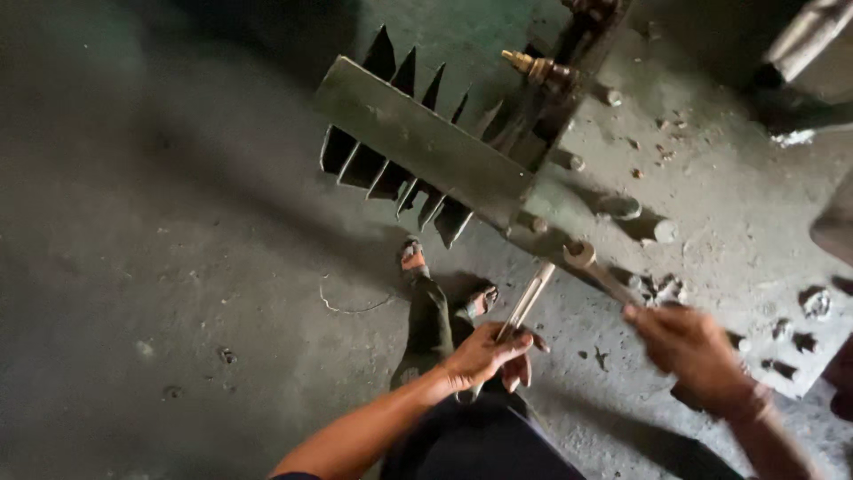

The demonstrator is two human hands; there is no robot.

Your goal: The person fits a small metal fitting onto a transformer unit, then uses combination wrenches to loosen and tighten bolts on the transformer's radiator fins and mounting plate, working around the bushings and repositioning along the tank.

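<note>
A grey-green finned metal tank with a flat lid [711, 213] fills the upper right. My left hand [484, 356] grips a long metal wrench [530, 298] that reaches up under the lid's edge. My right hand [689, 347] holds a second wrench [597, 269] whose ring end sits on a bolt at the lid's rim. A row of dark cooling fins [391, 169] sticks out from the tank's side. A brass terminal [533, 67] rises from the lid near the top.
Several bolts and studs [619, 207] stand on the lid. My feet in sandals [411, 258] rest on the dusty concrete floor [178, 311] below the fins. A pale metal part [809, 36] lies at the top right corner.
</note>
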